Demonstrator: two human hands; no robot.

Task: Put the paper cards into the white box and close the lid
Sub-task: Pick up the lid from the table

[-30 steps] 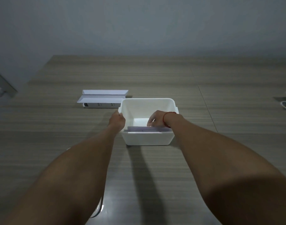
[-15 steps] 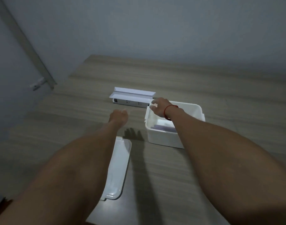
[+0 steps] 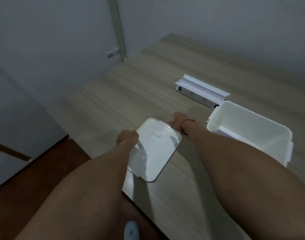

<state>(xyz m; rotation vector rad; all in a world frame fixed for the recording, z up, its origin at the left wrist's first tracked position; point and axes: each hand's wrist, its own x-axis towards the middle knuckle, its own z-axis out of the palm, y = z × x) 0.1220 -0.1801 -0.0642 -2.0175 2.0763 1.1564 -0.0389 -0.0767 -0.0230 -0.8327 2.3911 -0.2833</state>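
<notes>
We look down from head height through a single wide-angle view, tilted forward and turned toward the table's (image 3: 105,108) left near corner, where its edge meets the floor. Both forearms reach away from us over that corner, and the wall rises close behind the table.

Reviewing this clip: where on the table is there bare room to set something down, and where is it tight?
Bare wood table lies open beyond the lid, left of the folded card holder, back to the wall. The near strip between lid and white box is partly free but crossed by the right forearm. It is tight around the lid, with the left hand and right hand at its edges.
</notes>
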